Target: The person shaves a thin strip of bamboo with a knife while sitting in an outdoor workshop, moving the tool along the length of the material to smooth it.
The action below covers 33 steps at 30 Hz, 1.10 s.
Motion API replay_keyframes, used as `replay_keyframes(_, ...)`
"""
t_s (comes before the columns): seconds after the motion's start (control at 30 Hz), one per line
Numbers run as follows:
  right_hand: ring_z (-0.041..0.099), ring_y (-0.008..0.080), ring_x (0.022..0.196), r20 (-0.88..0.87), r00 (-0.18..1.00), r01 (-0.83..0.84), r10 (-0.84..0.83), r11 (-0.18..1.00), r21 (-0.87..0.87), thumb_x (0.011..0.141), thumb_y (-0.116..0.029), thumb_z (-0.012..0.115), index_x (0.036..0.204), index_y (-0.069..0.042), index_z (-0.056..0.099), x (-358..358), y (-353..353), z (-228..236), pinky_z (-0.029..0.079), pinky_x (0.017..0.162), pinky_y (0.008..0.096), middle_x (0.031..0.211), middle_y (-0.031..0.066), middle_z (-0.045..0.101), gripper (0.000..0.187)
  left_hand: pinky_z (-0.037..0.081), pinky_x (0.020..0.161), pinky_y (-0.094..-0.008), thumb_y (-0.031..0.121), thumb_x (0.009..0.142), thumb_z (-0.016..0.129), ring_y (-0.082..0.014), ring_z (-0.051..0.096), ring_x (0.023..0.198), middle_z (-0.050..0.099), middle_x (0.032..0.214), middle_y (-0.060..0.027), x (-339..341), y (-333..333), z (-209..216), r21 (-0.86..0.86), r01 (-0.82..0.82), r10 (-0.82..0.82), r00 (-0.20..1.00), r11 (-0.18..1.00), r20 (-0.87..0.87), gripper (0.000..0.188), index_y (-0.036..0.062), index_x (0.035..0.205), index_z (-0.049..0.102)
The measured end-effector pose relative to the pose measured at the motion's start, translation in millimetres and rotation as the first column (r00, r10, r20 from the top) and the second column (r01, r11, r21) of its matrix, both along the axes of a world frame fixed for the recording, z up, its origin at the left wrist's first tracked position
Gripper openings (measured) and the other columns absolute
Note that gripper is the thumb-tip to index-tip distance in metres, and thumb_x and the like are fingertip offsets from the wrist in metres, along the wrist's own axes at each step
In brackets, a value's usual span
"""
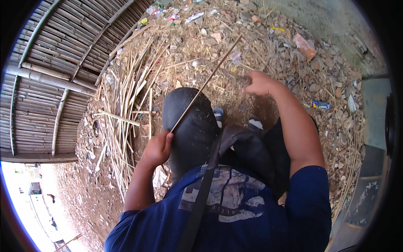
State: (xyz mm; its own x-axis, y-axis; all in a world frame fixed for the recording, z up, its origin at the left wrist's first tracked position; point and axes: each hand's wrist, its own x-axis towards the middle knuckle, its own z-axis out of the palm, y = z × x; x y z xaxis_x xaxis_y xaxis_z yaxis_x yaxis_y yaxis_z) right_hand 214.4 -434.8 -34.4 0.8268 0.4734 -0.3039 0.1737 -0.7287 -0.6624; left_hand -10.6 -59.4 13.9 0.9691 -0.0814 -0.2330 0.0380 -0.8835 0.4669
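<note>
My left hand (158, 148) is closed round the lower end of a long, thin bamboo strip (205, 84). The strip slants up and to the right, passing over my dark-covered left knee (187, 126), and its far end points over the littered ground. Off to the right of the strip and apart from it, my right hand (261, 83) is raised with its fingers closed. A short greyish-brown thing (243, 81) shows at those fingers, too blurred to name. My feet in sandals (255, 123) are partly visible below that hand.
Many split bamboo strips (126, 105) lie in a loose pile to my left, beside a slatted bamboo wall (46, 122). Shavings, stones and litter cover the ground, with a broken brick (304, 47) near the concrete wall (327, 25). Grey panels (375, 111) stand at right.
</note>
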Motion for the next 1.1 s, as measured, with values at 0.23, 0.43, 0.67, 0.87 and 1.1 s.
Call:
replay_keyframes(0.23, 0.069, 0.0321, 0.09, 0.156, 0.983, -0.079, 0.097, 0.99, -0.12, 0.075, -0.027, 0.078, 0.104, 0.002, 0.069, -16, 14, 35, 0.052, 0.079, 0.0419, 0.094, 0.017, 0.072, 0.042, 0.044, 0.072, -0.0585, 0.028, 0.105, 0.043, -0.0512, 0.06, 0.081, 0.061, 0.079, -0.03, -5, -7, 3, 0.071, -0.041, 0.04, 0.999, 0.997, 0.009, 0.03, 0.0014, 0.095, 0.052)
replay_keyframes(0.43, 0.068, 0.0342, 0.09, 0.129, 0.987, 0.111, -0.101, 0.991, -0.075, 0.075, -0.03, 0.079, 0.106, 0.001, 0.068, 4, -27, -7, 0.052, 0.08, 0.042, 0.102, 0.02, 0.07, 0.046, 0.046, 0.071, -0.0597, 0.031, 0.104, 0.046, -0.0513, 0.061, 0.079, 0.063, 0.078, -0.0292, -9, -15, -3, 0.104, -0.081, 0.077, 0.996, 0.991, 0.04, 0.03, 0.0023, 0.096, 0.051)
replay_keyframes(0.67, 0.067, 0.0342, 0.086, 0.228, 0.973, 0.06, -0.022, 0.985, -0.161, 0.074, -0.03, 0.079, 0.095, -0.001, 0.067, -10, -13, 31, 0.051, 0.077, 0.0443, 0.087, 0.0169, 0.069, 0.038, 0.046, 0.068, -0.0544, 0.031, 0.102, 0.052, -0.0481, 0.063, 0.08, 0.064, 0.077, -0.0257, -12, -20, 16, 0.112, -0.098, 0.095, 0.995, 0.989, 0.03, 0.03, 0.0019, 0.093, 0.055)
replay_keyframes(0.87, 0.067, 0.0313, 0.081, 0.21, 0.975, 0.095, -0.074, 0.992, -0.088, 0.078, -0.031, 0.08, 0.089, -0.001, 0.066, -15, -22, 45, 0.049, 0.073, 0.043, 0.08, 0.0147, 0.066, 0.035, 0.051, 0.074, -0.0484, 0.035, 0.099, 0.058, -0.0424, 0.068, 0.081, 0.067, 0.079, -0.0226, -22, -2, 15, -0.024, -0.206, 0.204, 0.976, 0.978, -0.071, 0.033, 0.0016, 0.103, 0.061)
replay_keyframes(1.1, 0.065, 0.0217, 0.076, 0.218, 0.914, 0.289, -0.342, 0.927, 0.24, 0.076, -0.035, 0.084, 0.097, 0.002, 0.065, 3, -45, 27, 0.051, 0.075, 0.0373, 0.085, 0.0095, 0.069, 0.046, 0.049, 0.067, -0.048, 0.033, 0.099, 0.059, -0.0397, 0.067, 0.073, 0.066, 0.072, -0.0206, -36, 10, 4, -0.067, -0.23, 0.229, 0.973, 0.971, -0.01, 0.033, 0.0009, 0.096, 0.062)
